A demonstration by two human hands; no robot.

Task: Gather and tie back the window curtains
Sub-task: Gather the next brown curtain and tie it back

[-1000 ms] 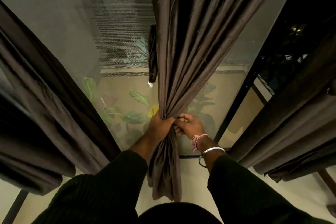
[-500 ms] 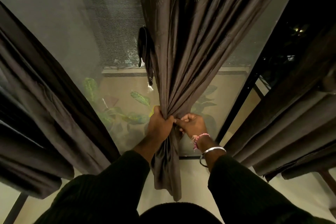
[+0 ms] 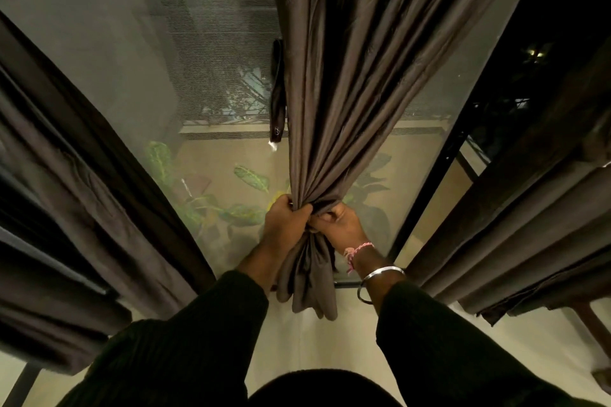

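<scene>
Before a dark glass window [image 3: 211,82] above a pale floor [image 3: 330,340], left hand [image 3: 287,225] and right hand [image 3: 340,228] clench the gathered brown middle curtain [image 3: 347,92], fingers curled tight around its folds.

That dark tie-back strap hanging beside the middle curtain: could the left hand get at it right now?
Probably not at once: the left hand grips the gathered curtain, as does the right hand. The strap hangs unobstructed above, so letting go should free the way.

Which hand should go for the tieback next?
Left, probably. The tieback hangs on the left edge of the curtain, above the left hand. The right hand grips the bunch and could hold it.
</scene>
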